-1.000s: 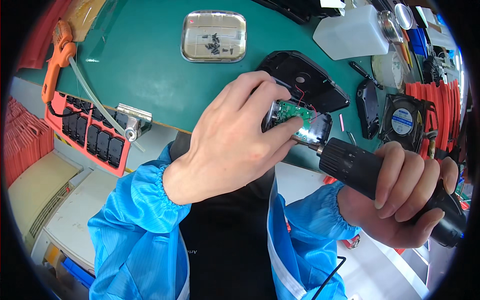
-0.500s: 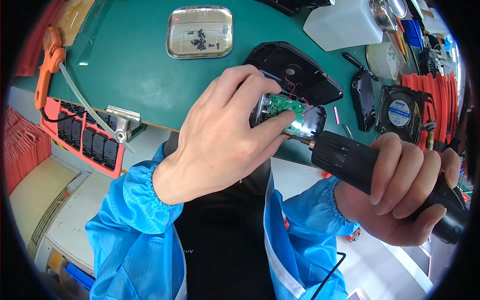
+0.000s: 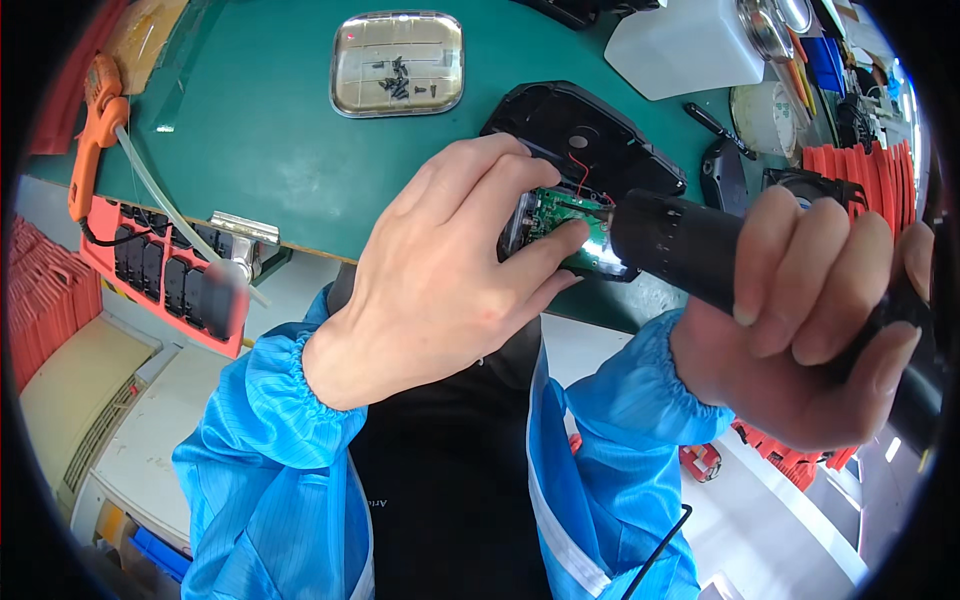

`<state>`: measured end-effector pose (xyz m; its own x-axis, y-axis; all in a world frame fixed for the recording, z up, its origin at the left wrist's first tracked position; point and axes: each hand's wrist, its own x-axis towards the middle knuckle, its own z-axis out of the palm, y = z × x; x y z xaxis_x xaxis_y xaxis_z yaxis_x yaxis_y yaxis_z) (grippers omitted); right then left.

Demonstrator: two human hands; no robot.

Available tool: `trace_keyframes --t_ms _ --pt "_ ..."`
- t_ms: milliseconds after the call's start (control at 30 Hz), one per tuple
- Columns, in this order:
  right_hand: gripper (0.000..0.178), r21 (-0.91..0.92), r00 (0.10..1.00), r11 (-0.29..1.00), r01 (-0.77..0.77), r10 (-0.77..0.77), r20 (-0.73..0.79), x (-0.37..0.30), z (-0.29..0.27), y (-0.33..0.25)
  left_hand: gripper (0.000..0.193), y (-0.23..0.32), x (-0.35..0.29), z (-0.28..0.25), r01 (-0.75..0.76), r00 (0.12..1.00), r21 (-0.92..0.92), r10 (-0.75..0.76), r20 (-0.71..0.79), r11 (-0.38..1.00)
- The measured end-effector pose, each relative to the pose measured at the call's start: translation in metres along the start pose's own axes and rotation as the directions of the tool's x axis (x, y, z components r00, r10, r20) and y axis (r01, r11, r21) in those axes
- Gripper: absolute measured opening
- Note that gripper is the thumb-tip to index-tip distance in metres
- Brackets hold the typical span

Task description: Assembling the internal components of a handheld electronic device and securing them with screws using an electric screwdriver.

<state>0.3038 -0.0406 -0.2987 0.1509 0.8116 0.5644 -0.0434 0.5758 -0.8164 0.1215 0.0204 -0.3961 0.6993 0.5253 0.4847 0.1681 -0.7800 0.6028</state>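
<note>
A short line of small white letters (image 3: 376,503) stands on the black shirt (image 3: 450,480), near, beside the blue jacket's (image 3: 265,480) left edge. Pale marks on the black power screwdriver (image 3: 700,255), right, are too small to read.

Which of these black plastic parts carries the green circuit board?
The small housing held by the left hand; the larger shell beyond and the black part farther right show none.

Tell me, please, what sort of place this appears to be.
Probably an electronics assembly workshop, judging by the green circuit board, the black power screwdriver and the metal tray of screws.
</note>
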Motion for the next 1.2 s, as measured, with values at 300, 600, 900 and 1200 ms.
trace_keyframes --t_ms 300,600,900,1200 --pt "0.030 0.012 1.000 1.000 0.004 -0.005 0.018 0.003 -0.009 0.017 0.031 -0.002 0.000 0.000 0.006 1.000 -0.021 -0.006 -0.008 1.000" --pt "0.028 -0.013 0.984 0.998 -0.059 0.060 0.169 0.016 0.005 0.014 0.029 -0.003 -0.002 0.007 -0.027 0.998 -0.026 0.026 -0.063 0.999" --pt "0.026 -0.056 0.998 0.997 -0.055 0.053 -0.037 0.008 0.022 0.021 0.034 -0.003 -0.003 0.011 -0.062 0.993 0.003 0.062 -0.097 0.998" --pt "0.031 -0.061 0.998 0.998 -0.012 0.016 0.066 0.016 0.020 0.021 0.036 -0.002 -0.002 0.006 -0.051 0.995 0.007 0.052 -0.080 0.999"
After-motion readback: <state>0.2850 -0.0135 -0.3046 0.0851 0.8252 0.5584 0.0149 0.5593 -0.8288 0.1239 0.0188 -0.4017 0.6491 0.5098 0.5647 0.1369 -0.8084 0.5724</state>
